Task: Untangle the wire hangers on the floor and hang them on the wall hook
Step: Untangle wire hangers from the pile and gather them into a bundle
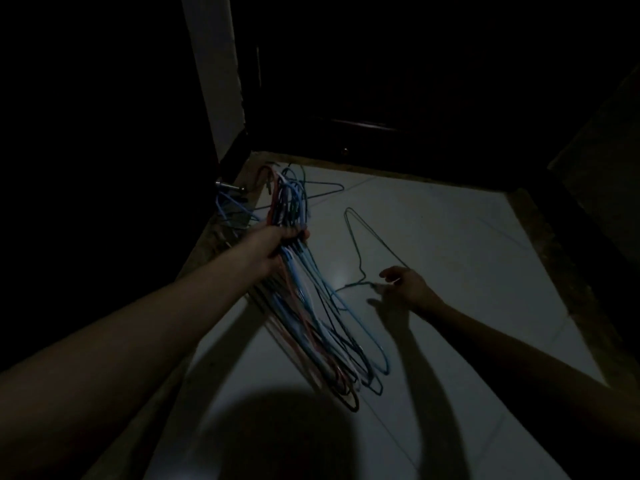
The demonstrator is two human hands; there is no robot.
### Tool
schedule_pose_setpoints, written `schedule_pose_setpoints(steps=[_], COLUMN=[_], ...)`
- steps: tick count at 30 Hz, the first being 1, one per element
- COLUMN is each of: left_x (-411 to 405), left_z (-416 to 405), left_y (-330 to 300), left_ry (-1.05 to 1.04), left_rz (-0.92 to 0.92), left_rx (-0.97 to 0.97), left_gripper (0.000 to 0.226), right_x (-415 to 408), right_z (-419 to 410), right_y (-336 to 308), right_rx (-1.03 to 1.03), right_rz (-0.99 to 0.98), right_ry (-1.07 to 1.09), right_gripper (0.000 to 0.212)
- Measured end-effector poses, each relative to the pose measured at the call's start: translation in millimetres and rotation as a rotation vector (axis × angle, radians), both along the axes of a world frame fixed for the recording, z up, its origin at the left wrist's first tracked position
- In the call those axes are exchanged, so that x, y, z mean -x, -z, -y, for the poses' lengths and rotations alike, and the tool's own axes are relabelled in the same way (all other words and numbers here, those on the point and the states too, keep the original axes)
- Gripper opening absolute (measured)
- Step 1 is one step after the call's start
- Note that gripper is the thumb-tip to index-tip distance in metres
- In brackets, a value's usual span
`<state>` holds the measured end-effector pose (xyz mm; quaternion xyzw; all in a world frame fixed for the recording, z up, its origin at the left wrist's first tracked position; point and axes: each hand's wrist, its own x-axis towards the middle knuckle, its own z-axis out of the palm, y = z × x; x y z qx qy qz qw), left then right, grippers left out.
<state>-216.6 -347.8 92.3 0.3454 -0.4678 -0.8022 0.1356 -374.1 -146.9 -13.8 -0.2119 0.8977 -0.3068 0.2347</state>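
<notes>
- Left hand point(282, 239): fingers clenched around the bundle of wire hangers point(311, 306), held above the floor point(450, 237)
- Right hand point(403, 284): fingers loosely spread at the hook of a single hanger point(360, 244) lying flat
- Handling: light, springy wire, likely to snag; grip at the neck

I hold a big bunch of wire hangers point(301, 306) in my left fist, up off the floor. They are blue, white, red and dark, all mixed up and tangled. One dark hanger point(360, 244) lies flat on the pale floor by itself, its hook end right at my right fingers.
</notes>
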Motion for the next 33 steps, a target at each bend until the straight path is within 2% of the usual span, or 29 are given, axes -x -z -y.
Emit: schedule_pose_setpoints(steps=[3,6,8,12,15,18,22,24,27,33], left_x=[4,-11,-14,-3,-5,-5,9,16,26,24], left_z=[3,1,3,6,4,4,0,-2,1,20], left_y=[11,11,10,18,24,33,42,40,38,48], left_ry=[-0.015,0.003,0.022,0.055,0.095,0.079,0.112,0.115,0.104,0.037], left_rz=[0.040,0.025,0.036,0.044,0.047,0.028,0.030,0.031,0.004,-0.032], left_rx=[-0.052,-0.084,-0.073,-0.038,-0.027,-0.055,-0.074,-0.073,-0.087,-0.148], left_gripper=[0.015,0.019,0.018,0.022,0.021,0.019,0.020,0.023,0.028,0.033], right_x=[12,12,16,23,19,16,17,19,6,-34], right_z=[0,0,0,8,13,20,34,43,58,99], right_y=[33,45,53,69,69,57,30,12,-24,-61], right_rx=[0.039,-0.016,-0.030,-0.044,-0.063,0.086,0.442,0.497,0.595,0.632], right_rz=[0.071,0.062,0.052,-0.073,-0.071,-0.023,0.244,0.211,0.227,0.299], right_ry=[0.019,-0.018,-0.013,0.087,0.137,0.197,0.353,0.320,0.275,0.088], right_gripper=[0.043,0.054,0.054,0.034,0.015,0.006,0.023,0.022,0.005,0.016])
